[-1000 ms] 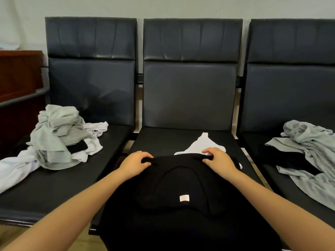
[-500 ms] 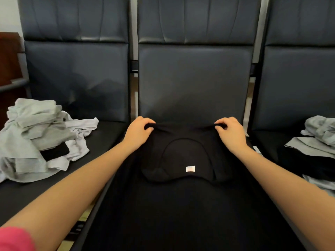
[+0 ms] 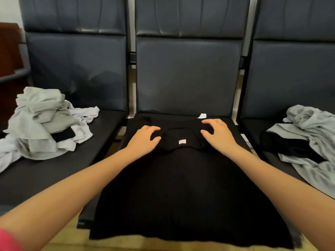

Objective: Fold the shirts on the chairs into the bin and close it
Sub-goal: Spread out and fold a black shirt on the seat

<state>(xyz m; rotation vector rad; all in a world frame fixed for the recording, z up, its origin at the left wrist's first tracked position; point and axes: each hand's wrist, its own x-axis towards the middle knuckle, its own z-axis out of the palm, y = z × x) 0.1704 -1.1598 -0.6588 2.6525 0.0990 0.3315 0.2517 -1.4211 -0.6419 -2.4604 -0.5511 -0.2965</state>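
A black shirt lies spread flat on the middle chair, collar and white label toward the backrest, hem hanging over the seat's front edge. My left hand rests on the shirt's left shoulder beside the collar, fingers bent down onto the cloth. My right hand rests on the right shoulder with fingers spread. A small white corner of another garment peeks out behind the black shirt. No bin is in view.
A heap of grey and white shirts sits on the left chair. Grey and black shirts lie crumpled on the right chair. A brown wooden piece of furniture stands at far left.
Both hands carried the black shirt's shoulders back toward the backrest and lowered them onto the seat. The pinch on the shoulders has loosened into hands resting on the cloth.
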